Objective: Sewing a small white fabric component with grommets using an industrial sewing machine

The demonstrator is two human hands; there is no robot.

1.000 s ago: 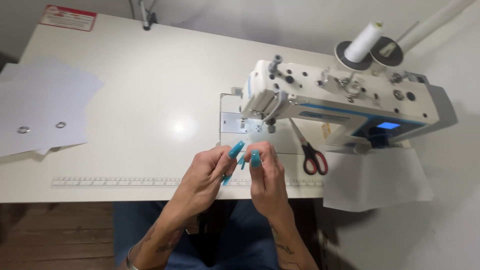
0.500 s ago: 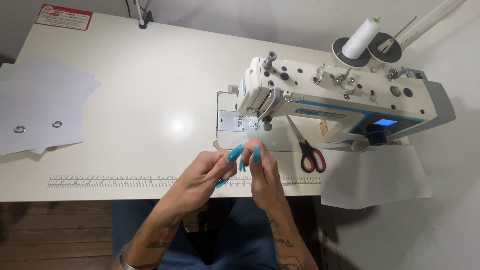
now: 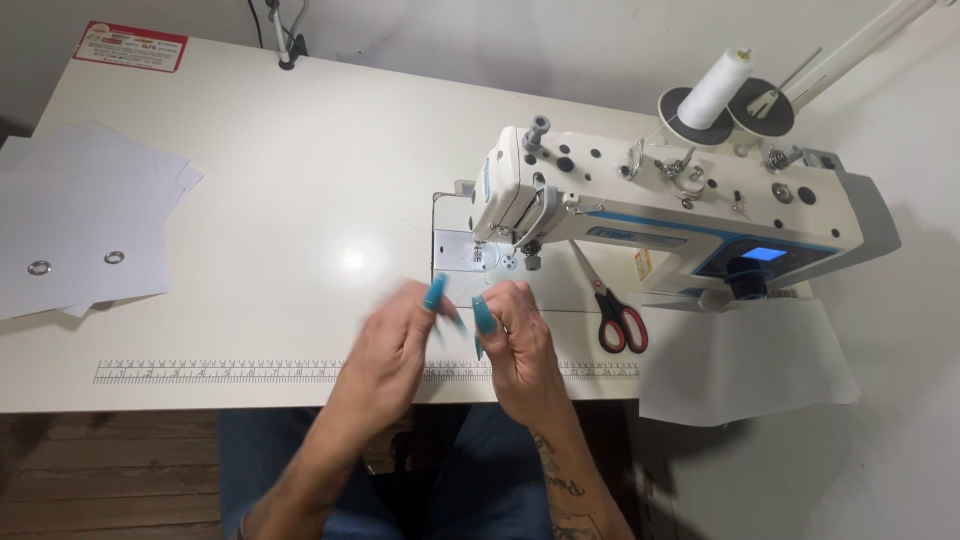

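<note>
While both hands hover at the table (image 3: 250,180) edge, left hand (image 3: 395,350) blurred, right hand (image 3: 515,340) pinched, maybe on thread, can't tell. Nothing lies under the sewing machine (image 3: 660,215) needle yet; sewing looks unstarted.

Table: a long white work table (image 3: 250,150) filled most of the view, a ruler strip (image 3: 250,372) running along its near edge.
Wall: a pale plain wall (image 3: 450,30) stood just behind the table.
Floor: dark wooden boards (image 3: 100,480) showed below the near edge.
Light: a bright glare spot (image 3: 352,260) shone on the tabletop.
</note>
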